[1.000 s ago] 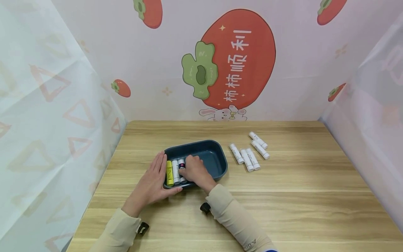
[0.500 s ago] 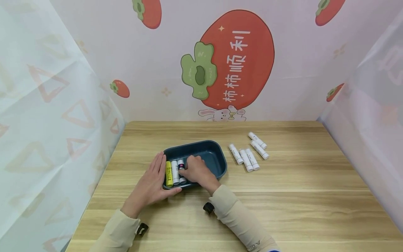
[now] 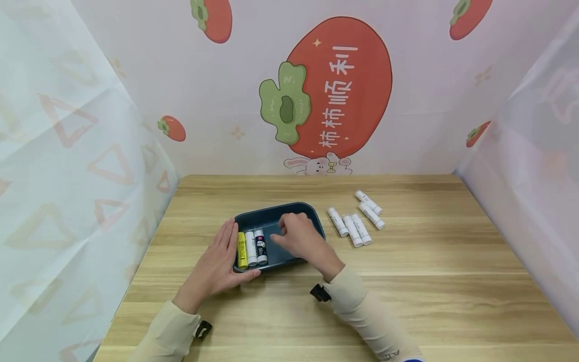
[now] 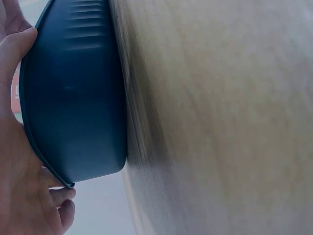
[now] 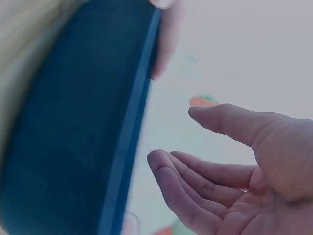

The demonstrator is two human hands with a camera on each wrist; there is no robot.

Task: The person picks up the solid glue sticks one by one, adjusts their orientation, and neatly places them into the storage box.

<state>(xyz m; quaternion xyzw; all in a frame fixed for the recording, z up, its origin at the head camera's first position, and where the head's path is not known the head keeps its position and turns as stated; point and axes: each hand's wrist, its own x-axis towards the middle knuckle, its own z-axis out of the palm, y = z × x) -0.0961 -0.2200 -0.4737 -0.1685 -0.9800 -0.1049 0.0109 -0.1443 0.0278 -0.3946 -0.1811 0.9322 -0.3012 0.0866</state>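
Note:
A dark blue tray (image 3: pixel 315 221) holds a yellow tube (image 3: pixel 242 250), a white tube (image 3: pixel 251 248) and a dark-labelled glue stick (image 3: pixel 261 247), side by side at its left end. My left hand (image 3: pixel 216 261) rests around the tray's left end, fingers along the left edge and thumb at the near rim; in the left wrist view the hand (image 4: pixel 22 161) touches the tray's rim. My right hand (image 3: pixel 305 240) is over the tray's right part. In the right wrist view that hand (image 5: pixel 239 171) has thumb and fingers apart, with nothing between them.
Several white tubes lie on the wooden table (image 3: pixel 429 281) right of the tray, among them one near the tray (image 3: pixel 338 221) and one farther back (image 3: pixel 368 202). A patterned backdrop (image 3: pixel 217 90) stands behind the table, with more sheets at both sides.
My right hand has let go of the dark-labelled glue stick and moved right, so its label shows more. The left hand keeps its place at the tray.

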